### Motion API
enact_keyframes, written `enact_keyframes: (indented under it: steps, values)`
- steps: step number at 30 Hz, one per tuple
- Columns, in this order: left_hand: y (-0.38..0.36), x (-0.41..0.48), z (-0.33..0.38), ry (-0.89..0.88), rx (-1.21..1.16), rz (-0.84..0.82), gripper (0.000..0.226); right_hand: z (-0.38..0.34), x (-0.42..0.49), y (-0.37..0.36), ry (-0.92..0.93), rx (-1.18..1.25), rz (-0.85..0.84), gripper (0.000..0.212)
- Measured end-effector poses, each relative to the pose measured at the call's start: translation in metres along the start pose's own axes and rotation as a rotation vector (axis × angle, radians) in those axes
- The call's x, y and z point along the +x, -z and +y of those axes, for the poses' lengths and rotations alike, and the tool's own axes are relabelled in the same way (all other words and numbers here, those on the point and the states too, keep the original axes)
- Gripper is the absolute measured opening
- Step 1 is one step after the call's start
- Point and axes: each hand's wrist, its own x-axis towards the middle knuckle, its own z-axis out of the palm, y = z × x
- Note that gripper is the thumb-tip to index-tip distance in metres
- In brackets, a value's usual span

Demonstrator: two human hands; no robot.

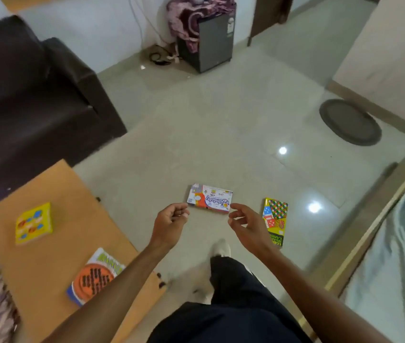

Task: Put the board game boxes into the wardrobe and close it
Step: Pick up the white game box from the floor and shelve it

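Note:
A white and purple game box (209,198) lies flat on the tiled floor in the middle. To its right lies a yellow snakes-and-ladders box (275,219). My left hand (170,221) hovers just short of the white box's left end, fingers loosely curled, holding nothing. My right hand (246,225) hangs near the box's right end, fingers relaxed and empty, partly covering the yellow box. A yellow box (33,223) and an orange and white box (95,277) lie on the low wooden table (55,194) at the left. No wardrobe is in view.
A dark sofa (30,100) stands at the far left. A small dark cabinet (211,40) with a blanket on it stands at the back, cables beside it. A round dark mat (350,121) lies at right. A bed edge (379,233) runs along the right. My leg and shoe (221,248) are below.

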Motion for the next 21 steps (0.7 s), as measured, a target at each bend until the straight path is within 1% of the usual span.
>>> enact_keyframes:
  steps: [3,4,8,10,12,13,15,18,21]
  values:
    - [-0.002,0.082,0.024,-0.003,0.084,-0.084,0.029,-0.003,0.064,-0.007,-0.053,0.016,0.085,0.03]
    - [-0.006,0.125,0.034,-0.014,0.129,-0.121,0.028,0.0,0.1,-0.011,-0.078,0.038,0.127,0.03]
    - [-0.019,0.227,0.06,-0.031,0.259,-0.219,0.026,0.003,0.193,-0.02,-0.173,0.101,0.178,0.033]
    - [-0.03,0.28,0.066,-0.01,0.357,-0.288,0.021,0.011,0.239,-0.027,-0.227,0.157,0.217,0.034]
    - [-0.044,0.337,0.067,0.005,0.469,-0.368,0.021,0.022,0.281,-0.037,-0.311,0.212,0.275,0.034]
    - [-0.05,0.358,0.065,0.01,0.517,-0.403,0.023,0.027,0.295,-0.042,-0.348,0.228,0.29,0.034]
    - [-0.072,0.412,0.05,0.045,0.686,-0.523,0.024,0.054,0.329,-0.058,-0.466,0.279,0.352,0.034]
    - [-0.101,0.482,0.017,0.053,0.931,-0.763,0.026,0.1,0.365,-0.091,-0.612,0.331,0.407,0.037]
    - [-0.137,0.559,-0.037,0.019,1.153,-0.972,0.027,0.165,0.406,-0.137,-0.77,0.395,0.447,0.042]
